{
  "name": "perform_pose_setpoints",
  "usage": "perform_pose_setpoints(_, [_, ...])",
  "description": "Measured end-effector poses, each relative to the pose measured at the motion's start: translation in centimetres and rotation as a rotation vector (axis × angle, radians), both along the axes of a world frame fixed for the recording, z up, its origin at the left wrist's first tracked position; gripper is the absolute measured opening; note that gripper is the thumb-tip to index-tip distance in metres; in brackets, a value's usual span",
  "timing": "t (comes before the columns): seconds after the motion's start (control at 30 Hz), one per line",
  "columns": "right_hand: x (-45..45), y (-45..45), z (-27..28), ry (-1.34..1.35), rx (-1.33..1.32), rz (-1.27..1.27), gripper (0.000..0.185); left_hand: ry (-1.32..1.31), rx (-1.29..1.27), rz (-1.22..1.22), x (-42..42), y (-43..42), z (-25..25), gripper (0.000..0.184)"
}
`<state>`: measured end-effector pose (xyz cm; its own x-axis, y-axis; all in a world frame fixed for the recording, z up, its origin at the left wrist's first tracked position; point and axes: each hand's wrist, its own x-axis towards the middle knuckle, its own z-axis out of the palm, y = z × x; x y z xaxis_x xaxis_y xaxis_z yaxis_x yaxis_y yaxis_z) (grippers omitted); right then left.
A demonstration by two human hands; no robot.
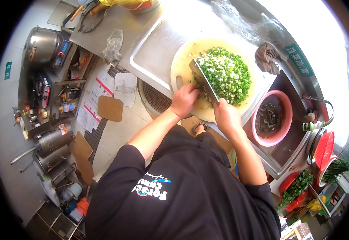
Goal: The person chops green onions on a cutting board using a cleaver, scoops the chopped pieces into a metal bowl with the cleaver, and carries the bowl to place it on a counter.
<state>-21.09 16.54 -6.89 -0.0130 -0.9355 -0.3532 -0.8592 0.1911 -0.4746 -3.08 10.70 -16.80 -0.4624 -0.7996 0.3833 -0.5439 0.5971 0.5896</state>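
My right hand (pixel 227 117) is closed around the handle of a cleaver (pixel 204 81), whose blade slants up and left across a round yellow cutting board (pixel 181 60). To the right of the blade lies a big heap of chopped spring onions (pixel 225 74), green with white bits. My left hand (pixel 185 100) rests at the board's near left, its fingers curled in close to the blade's left side. A few green scraps show by those fingertips; whatever they pinch is hidden.
Beneath the board is a white tray (pixel 144 64) on a steel counter. A pink basin (pixel 288 120) of dark contents sits in the sink at right, beside a tap (pixel 320 100). Crumpled plastic (pixel 246 24) and a brown cloth (pixel 265 58) lie behind. Leafy greens (pixel 298 188) stand lower right.
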Motion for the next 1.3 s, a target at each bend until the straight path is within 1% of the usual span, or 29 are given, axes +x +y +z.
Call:
perform_pose_setpoints(0.1, [0.3, 0.4, 0.8, 0.003, 0.025, -0.004, 0.02, 0.012, -0.023, 0.033, -0.1, -0.3, 0.2, 0.014])
perform_pose_setpoints(0.2, [0.7, 0.4, 1.1, 0.041, 0.087, 0.032, 0.02, -0.025, -0.021, 0.046, 0.5, -0.5, -0.1, 0.019])
perform_pose_setpoints(0.33, [2.0, -0.8, -1.8, 0.12, 0.117, 0.028, 0.02, -0.032, -0.018, 0.035, 0.5, -0.3, -0.6, 0.017])
perform_pose_setpoints(0.4, [2.4, -2.1, -2.7, 0.08, -0.02, 0.04, 0.014, -0.076, -0.009, 0.025, 0.5, -0.4, -0.6, 0.016])
perform_pose_setpoints(0.43, [2.4, -2.6, -2.7, 0.071, -0.023, 0.023, 0.018, -0.08, -0.017, 0.027, 0.5, -0.5, -0.4, 0.016])
perform_pose_setpoints(0.57, [0.6, -1.3, -1.4, 0.022, -0.081, 0.022, 0.02, -0.058, 0.01, 0.047, 0.4, -0.4, -0.5, 0.016])
perform_pose_setpoints(0.63, [0.0, -0.3, -0.1, -0.009, -0.042, 0.006, 0.02, -0.041, 0.013, 0.059, 0.2, -0.6, 0.3, 0.018])
perform_pose_setpoints(0.7, [-0.2, 0.2, 0.4, -0.038, -0.007, -0.019, 0.02, -0.054, 0.026, 0.178, -0.3, -0.9, 1.4, 0.016])
perform_pose_setpoints(0.8, [-0.3, 0.5, 0.4, -0.035, -0.003, -0.027, 0.021, -0.013, 0.026, 0.219, -0.2, -1.0, 0.9, 0.014])
perform_pose_setpoints(0.9, [-0.1, 0.6, 0.4, -0.041, -0.004, -0.028, 0.021, -0.021, 0.089, 0.145, -0.2, -0.9, -0.2, 0.011])
perform_pose_setpoints(1.07, [0.5, 0.4, 0.8, 0.006, 0.052, 0.009, 0.02, 0.017, 0.123, 0.148, -0.2, -0.6, -0.6, 0.01])
perform_pose_setpoints(1.13, [1.0, 0.0, -0.2, 0.054, 0.068, 0.038, 0.019, 0.016, 0.123, 0.139, 0.2, -0.5, -0.7, 0.01])
perform_pose_setpoints(1.2, [1.6, -0.8, -1.5, 0.101, 0.082, 0.064, 0.018, -0.011, 0.046, 0.09, 0.3, -0.7, -0.7, 0.013])
perform_pose_setpoints(1.23, [1.8, -1.3, -2.0, 0.071, 0.046, 0.045, 0.018, -0.012, 0.046, 0.09, 0.4, -0.5, -0.6, 0.013])
perform_pose_setpoints(1.3, [1.8, -2.4, -2.3, 0.023, -0.009, 0.024, 0.019, -0.012, -0.046, 0.075, 0.4, -0.5, -0.3, 0.017])
